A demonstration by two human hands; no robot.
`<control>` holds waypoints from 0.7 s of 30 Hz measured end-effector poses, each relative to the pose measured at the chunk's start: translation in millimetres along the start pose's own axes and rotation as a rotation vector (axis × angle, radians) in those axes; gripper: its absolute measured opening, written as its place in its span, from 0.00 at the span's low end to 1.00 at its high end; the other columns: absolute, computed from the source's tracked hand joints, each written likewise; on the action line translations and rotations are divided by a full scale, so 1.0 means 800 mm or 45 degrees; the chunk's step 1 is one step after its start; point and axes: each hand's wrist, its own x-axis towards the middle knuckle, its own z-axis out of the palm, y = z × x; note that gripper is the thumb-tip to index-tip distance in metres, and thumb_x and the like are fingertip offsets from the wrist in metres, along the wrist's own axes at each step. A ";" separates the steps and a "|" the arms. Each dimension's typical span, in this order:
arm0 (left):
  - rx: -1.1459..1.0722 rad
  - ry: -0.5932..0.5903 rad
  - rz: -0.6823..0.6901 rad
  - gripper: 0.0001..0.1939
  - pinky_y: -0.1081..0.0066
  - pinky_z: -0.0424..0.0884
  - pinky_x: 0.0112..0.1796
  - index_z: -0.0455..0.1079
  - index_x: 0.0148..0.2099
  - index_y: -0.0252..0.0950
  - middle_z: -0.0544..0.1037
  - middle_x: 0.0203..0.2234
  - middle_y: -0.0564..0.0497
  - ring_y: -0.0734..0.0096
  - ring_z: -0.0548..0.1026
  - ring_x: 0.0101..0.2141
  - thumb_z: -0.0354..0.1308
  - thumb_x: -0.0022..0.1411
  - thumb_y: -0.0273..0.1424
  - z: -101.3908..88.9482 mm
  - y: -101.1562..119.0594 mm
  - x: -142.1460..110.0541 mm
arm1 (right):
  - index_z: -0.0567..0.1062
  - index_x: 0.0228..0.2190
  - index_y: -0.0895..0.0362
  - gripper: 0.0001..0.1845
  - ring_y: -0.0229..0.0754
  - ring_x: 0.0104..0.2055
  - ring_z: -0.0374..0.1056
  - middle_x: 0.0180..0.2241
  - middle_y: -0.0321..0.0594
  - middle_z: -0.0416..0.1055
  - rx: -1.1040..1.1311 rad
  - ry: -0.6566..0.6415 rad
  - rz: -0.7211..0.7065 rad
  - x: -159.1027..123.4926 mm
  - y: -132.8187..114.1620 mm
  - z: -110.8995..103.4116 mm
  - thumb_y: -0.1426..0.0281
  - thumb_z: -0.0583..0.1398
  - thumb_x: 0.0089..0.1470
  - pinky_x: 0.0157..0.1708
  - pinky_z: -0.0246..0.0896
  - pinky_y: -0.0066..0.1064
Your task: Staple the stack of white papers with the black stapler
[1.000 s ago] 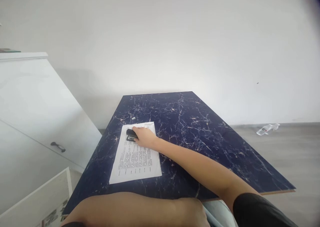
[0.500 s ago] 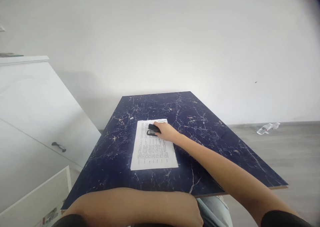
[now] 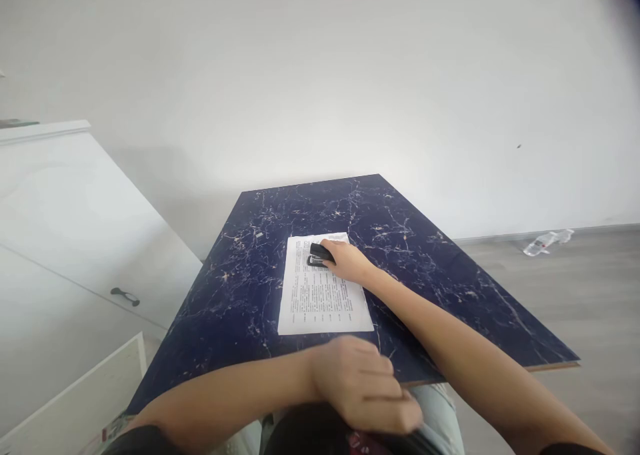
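A printed sheet of paper (image 3: 325, 308), perhaps several stacked, lies flat near the middle of the dark blue marbled table (image 3: 225, 335). My right hand (image 3: 347, 258) is closed around the rear of a black stapler (image 3: 319, 255), which rests over the upper part of the paper with its front pointing left. Close to my body, at the near table edge, is my left hand (image 3: 365, 385), its fingers curled into a fist. The inside of that fist is hidden, so I cannot see whether it holds anything. A small pale strip (image 3: 259, 235) lies beyond the paper to the left.
A white cabinet (image 3: 80, 221) with a dark handle (image 3: 125, 296) stands left of the table. Below it is a white-edged box or panel (image 3: 75, 395). A clear plastic bottle (image 3: 545, 243) lies on the grey floor at the right, by the wall.
The stapler and paper have moved right across the table with my right hand, mostly in the first half second. My left fist has risen at the near edge and shows more.
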 end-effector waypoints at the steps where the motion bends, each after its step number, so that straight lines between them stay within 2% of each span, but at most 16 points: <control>1: 0.138 0.181 -0.027 0.05 0.71 0.59 0.18 0.73 0.37 0.44 0.70 0.19 0.58 0.76 0.66 0.18 0.58 0.64 0.28 -0.014 -0.013 -0.007 | 0.71 0.48 0.54 0.14 0.49 0.41 0.74 0.44 0.46 0.78 0.010 0.009 0.000 0.000 -0.001 0.001 0.69 0.63 0.60 0.33 0.58 0.31; 3: 0.390 0.485 -0.191 0.04 0.71 0.58 0.19 0.71 0.38 0.43 0.68 0.17 0.58 0.75 0.64 0.17 0.56 0.65 0.29 -0.045 -0.042 -0.026 | 0.72 0.46 0.54 0.13 0.48 0.40 0.74 0.42 0.45 0.79 0.038 0.027 0.005 -0.001 -0.002 -0.001 0.67 0.64 0.60 0.34 0.59 0.31; 4: 0.473 0.584 -0.338 0.06 0.71 0.61 0.22 0.70 0.37 0.42 0.69 0.18 0.57 0.74 0.66 0.19 0.53 0.67 0.30 -0.062 -0.058 -0.039 | 0.73 0.45 0.54 0.12 0.48 0.39 0.74 0.42 0.45 0.79 0.054 0.048 0.005 -0.002 -0.002 -0.004 0.67 0.64 0.60 0.35 0.60 0.32; 7: 0.751 0.899 -1.096 0.09 0.70 0.67 0.28 0.69 0.40 0.38 0.74 0.24 0.52 0.72 0.71 0.23 0.47 0.70 0.30 -0.110 -0.106 -0.083 | 0.75 0.45 0.54 0.11 0.48 0.42 0.74 0.43 0.44 0.79 0.160 0.216 0.014 -0.005 0.002 -0.022 0.70 0.63 0.60 0.40 0.64 0.34; 9: 0.783 0.812 -1.648 0.11 0.69 0.69 0.33 0.69 0.49 0.37 0.76 0.27 0.50 0.69 0.74 0.27 0.46 0.71 0.31 -0.127 -0.132 -0.109 | 0.74 0.49 0.54 0.14 0.48 0.45 0.74 0.46 0.46 0.78 0.249 0.362 0.065 -0.007 0.011 -0.041 0.70 0.63 0.60 0.43 0.66 0.36; 10: 0.764 0.716 -1.843 0.12 0.68 0.70 0.36 0.69 0.50 0.37 0.77 0.29 0.49 0.67 0.76 0.30 0.47 0.71 0.31 -0.129 -0.142 -0.118 | 0.74 0.50 0.55 0.16 0.48 0.46 0.74 0.47 0.47 0.78 0.260 0.416 0.106 -0.009 0.018 -0.050 0.70 0.63 0.60 0.44 0.67 0.37; 12: 0.678 0.456 -2.106 0.13 0.64 0.72 0.41 0.68 0.52 0.36 0.79 0.35 0.45 0.60 0.78 0.38 0.49 0.71 0.36 -0.123 -0.154 -0.129 | 0.74 0.50 0.55 0.16 0.50 0.46 0.74 0.46 0.48 0.78 0.191 0.474 0.184 -0.012 0.037 -0.066 0.70 0.63 0.60 0.44 0.67 0.39; 15: 0.591 0.173 -2.221 0.20 0.59 0.71 0.48 0.67 0.55 0.34 0.78 0.45 0.38 0.51 0.76 0.48 0.49 0.72 0.44 -0.101 -0.158 -0.127 | 0.75 0.48 0.55 0.15 0.53 0.46 0.73 0.45 0.48 0.78 -0.013 0.475 0.276 -0.014 0.071 -0.074 0.71 0.62 0.58 0.42 0.65 0.38; 18: 0.589 0.078 -2.222 0.25 0.56 0.70 0.51 0.65 0.58 0.32 0.76 0.50 0.34 0.46 0.74 0.53 0.47 0.73 0.47 -0.086 -0.156 -0.120 | 0.76 0.47 0.55 0.16 0.52 0.42 0.73 0.43 0.48 0.78 -0.130 0.366 0.381 -0.015 0.102 -0.067 0.71 0.63 0.55 0.37 0.63 0.35; 21: 0.557 -0.005 -2.260 0.28 0.54 0.71 0.51 0.65 0.58 0.29 0.75 0.51 0.31 0.42 0.74 0.53 0.50 0.71 0.49 -0.083 -0.154 -0.118 | 0.77 0.46 0.56 0.16 0.52 0.40 0.74 0.40 0.48 0.78 -0.172 0.273 0.458 -0.014 0.120 -0.061 0.70 0.64 0.54 0.34 0.62 0.34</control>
